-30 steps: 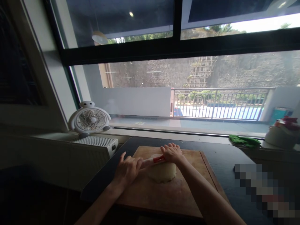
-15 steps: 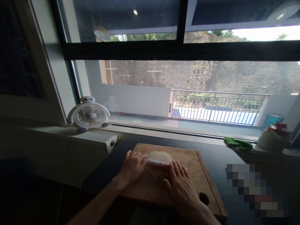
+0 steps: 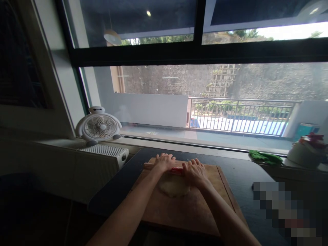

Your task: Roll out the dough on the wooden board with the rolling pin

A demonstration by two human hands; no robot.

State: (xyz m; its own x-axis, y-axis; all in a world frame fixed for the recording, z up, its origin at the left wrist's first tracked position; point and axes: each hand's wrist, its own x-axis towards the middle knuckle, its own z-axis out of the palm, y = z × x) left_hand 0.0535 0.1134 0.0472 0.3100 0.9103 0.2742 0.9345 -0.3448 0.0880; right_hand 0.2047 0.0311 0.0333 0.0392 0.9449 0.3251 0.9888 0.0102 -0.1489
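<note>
Both hands rest on a rolling pin point(image 3: 177, 170) with a red wrap, lying crosswise near the far side of a wooden cutting board point(image 3: 179, 213). My left hand point(image 3: 165, 162) curls over its left part, and a bare wooden end sticks out beyond it. Over the right part bend the fingers of my right hand point(image 3: 194, 169). A flat, roughly round sheet of pale dough point(image 3: 174, 187) lies on the board, on my side of the pin. My hands hide most of the pin, and the dough's far edge is covered.
The board sits on a dark table point(image 3: 238, 174) under a window. A white fan point(image 3: 101, 126) stands at left above a white heater point(image 3: 112, 150). On the right of the sill lie a green cloth point(image 3: 265, 158) and a pale container point(image 3: 306, 153). A blurred patch covers the lower right.
Both hands and the rolling pin have moved away from me across the dough to the board's far side. The dough now shows on the near side of the pin.
</note>
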